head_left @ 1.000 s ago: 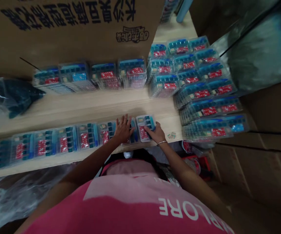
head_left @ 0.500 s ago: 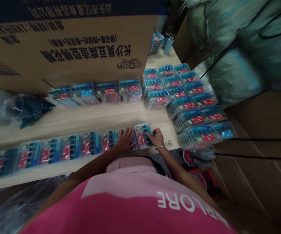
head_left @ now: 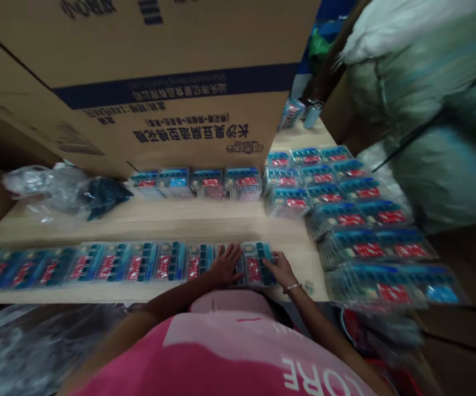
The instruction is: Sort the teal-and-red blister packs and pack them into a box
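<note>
moved since the earliest frame: the thumb of the right hand (head_left: 281, 269), from the red packet (head_left: 253, 270) to the teal column of the end pack (head_left: 256, 258). this clear pack lies flat near the front edge of the tabletop (head_left: 167, 220), at the right end of a row of packs (head_left: 108, 264). the right hand is partly spread at the pack's right side; whether it grips cannot be told. the left hand (head_left: 225, 267) lies palm down, fingers extended, across the neighbouring pack (head_left: 239, 269). stacked packs (head_left: 365, 250) stand toward the tabletop's right edge. points of risk, as judged: uneven pressure from the two hands might skew the row or ride one pack over another — and a pull toward the body could carry a pack past the front edge. small loose pieces (head_left: 308, 286), blurred, lie beside the right wrist, where a sweep of the forearm might knock them off.
</note>
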`<state>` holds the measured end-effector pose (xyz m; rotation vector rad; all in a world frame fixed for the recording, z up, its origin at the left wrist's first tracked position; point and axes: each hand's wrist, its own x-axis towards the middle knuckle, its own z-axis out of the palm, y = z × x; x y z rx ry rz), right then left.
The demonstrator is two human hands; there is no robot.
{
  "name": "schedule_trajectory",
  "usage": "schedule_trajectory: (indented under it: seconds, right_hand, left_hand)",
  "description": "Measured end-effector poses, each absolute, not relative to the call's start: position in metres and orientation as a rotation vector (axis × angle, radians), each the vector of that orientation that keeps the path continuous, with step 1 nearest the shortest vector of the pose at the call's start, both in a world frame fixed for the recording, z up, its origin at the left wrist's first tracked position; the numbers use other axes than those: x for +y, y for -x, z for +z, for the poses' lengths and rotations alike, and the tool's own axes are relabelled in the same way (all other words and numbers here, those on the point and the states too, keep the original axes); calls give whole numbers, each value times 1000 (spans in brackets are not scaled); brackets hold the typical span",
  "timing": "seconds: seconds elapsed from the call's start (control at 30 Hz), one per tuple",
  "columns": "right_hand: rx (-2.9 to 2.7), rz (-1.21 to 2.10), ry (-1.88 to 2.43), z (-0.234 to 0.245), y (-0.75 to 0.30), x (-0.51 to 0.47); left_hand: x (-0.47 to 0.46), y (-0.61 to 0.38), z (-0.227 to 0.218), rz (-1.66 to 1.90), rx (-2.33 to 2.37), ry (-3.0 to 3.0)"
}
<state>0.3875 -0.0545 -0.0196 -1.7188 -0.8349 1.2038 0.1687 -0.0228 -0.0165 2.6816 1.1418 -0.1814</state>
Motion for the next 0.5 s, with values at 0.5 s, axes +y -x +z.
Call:
schedule_trajectory:
  seconds: [0.5]
  right_hand:
    - [-713,1490,1628,-30,-384,85]
  left_hand:
    - [-42,-171,-1,-324,1268,-2937]
